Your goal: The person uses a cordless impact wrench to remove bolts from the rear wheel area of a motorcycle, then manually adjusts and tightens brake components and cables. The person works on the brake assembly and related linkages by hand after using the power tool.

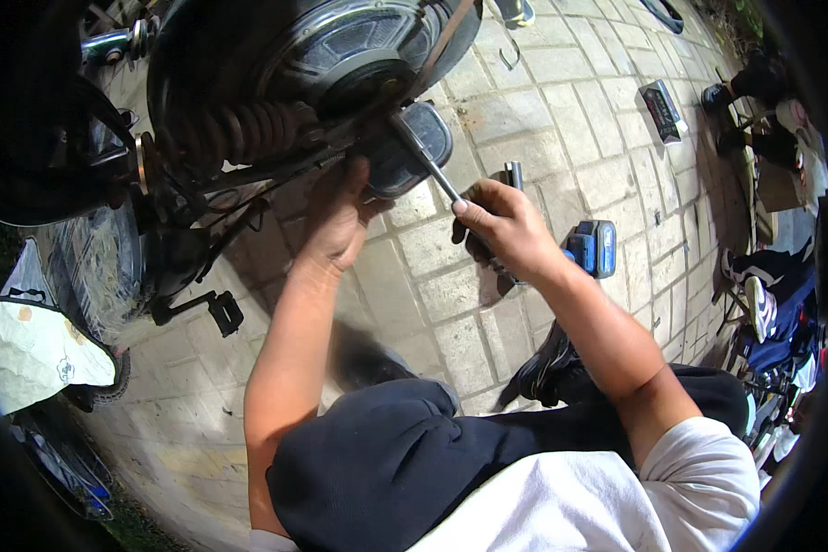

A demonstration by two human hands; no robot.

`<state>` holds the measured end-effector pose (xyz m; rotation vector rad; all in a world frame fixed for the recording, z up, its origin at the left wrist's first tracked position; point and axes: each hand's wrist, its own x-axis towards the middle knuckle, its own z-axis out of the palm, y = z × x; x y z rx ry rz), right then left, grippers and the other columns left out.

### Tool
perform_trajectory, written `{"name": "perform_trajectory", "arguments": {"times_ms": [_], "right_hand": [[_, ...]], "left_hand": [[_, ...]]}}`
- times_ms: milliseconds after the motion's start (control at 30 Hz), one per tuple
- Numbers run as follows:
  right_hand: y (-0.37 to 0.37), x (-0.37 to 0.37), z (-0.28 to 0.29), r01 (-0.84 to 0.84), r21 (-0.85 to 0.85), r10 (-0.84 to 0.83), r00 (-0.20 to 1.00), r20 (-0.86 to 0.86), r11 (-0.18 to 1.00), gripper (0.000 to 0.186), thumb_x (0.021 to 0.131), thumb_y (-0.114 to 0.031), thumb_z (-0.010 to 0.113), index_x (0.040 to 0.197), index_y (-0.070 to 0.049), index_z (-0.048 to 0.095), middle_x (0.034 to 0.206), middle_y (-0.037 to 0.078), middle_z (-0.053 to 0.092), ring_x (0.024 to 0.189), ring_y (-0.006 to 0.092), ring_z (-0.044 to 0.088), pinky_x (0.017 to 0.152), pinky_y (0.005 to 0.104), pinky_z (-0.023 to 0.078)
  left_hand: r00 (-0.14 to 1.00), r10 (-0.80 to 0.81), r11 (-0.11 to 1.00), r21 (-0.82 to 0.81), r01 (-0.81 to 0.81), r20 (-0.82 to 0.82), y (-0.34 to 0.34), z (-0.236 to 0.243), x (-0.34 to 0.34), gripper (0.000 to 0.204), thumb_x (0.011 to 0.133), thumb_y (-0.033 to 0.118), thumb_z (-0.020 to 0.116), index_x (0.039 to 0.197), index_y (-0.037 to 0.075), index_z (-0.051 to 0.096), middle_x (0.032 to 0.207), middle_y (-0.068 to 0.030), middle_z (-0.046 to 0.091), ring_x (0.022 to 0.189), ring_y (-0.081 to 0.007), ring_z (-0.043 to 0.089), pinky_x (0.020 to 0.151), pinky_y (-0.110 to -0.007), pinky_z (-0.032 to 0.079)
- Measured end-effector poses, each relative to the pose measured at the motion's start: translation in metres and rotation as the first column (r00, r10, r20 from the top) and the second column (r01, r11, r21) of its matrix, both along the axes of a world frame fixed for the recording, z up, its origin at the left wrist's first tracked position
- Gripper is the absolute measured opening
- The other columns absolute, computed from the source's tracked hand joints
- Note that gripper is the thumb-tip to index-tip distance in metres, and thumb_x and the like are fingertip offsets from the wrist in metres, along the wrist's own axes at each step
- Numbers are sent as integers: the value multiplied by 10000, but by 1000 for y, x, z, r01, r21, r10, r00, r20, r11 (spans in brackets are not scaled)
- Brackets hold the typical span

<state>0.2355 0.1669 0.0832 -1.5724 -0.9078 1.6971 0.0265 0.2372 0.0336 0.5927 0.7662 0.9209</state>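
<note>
My right hand is closed round a socket wrench, a long metal bar. Its far end meets the dark metalwork just below the hub of a two-wheeler's wheel. My left hand reaches in under that metalwork, beside a dark rounded plastic case or cover. Most of its fingers are hidden, so its hold does not show. Behind my right hand and forearm, a blue and black power-tool battery rests on the paving. A metal tube shows past my knuckles; whether it joins the battery is hidden.
A rusty coil spring and a pedal belong to the vehicle at left. A pale cloth or bag hangs lower left. On the paving at right lies a dark box. Other people's shoes and belongings line the right edge.
</note>
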Motion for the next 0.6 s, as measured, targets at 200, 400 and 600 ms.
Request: {"name": "perform_trajectory", "arguments": {"times_ms": [200,400,600], "right_hand": [[-4,-8,-4,80,29,-74,985,-159,996,242,938,-205,559,863,23,531,668,65,594,415,68,457,336,214,325],[-10,-23,-19,106,198,-118,992,48,974,240,939,-201,557,849,22,546,668,38,600,495,61,474,437,224,362],[-10,-21,-29,-39,440,-151,908,390,897,138,903,-85,583,854,35,538,628,80,572,522,98,497,473,258,386]], "left_hand": [[1000,10,993,114,-12,15,5,-5,-1,553,874,366,654,1285,42,477,1181,-21,558,1005,-120,555,824,-284,485],[988,-35,977,204,66,-152,10,-13,-9,533,896,280,637,1320,24,440,1261,-43,525,1130,-144,500,989,-315,385],[967,-45,973,209,99,-249,9,-18,-16,531,896,317,634,1311,34,462,1204,-22,555,1065,-107,517,914,-269,406]]}}
